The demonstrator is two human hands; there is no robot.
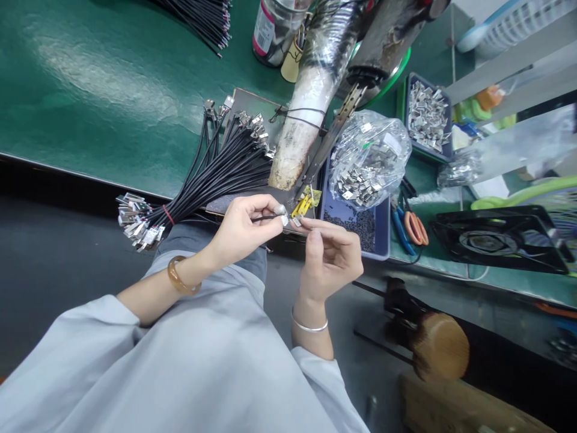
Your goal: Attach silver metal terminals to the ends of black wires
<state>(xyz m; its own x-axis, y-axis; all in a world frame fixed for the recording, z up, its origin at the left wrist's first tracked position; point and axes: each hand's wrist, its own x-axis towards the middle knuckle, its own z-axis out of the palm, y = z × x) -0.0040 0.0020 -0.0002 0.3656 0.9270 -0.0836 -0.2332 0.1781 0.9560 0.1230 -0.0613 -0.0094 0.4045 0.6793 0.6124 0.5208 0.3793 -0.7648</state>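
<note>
My left hand point(246, 225) pinches the end of a thin black wire point(265, 219) between thumb and fingers, just off the green bench's edge. My right hand point(331, 252) is closed in a pinch on a small metal terminal point(296, 222) held against the wire's tip. Both hands meet below the wrapped press machine point(311, 102). A bundle of black wires with metal terminals point(216, 174) lies to the left of my left hand, tied with a red band.
A clear bag of metal terminals point(369, 159) sits in a blue tray point(381, 237). Another tray of terminals point(426, 114) stands behind it. Orange-handled scissors point(412, 227), a black fan point(500, 237), a jar point(274, 30) and a wooden stool point(439, 346) are nearby.
</note>
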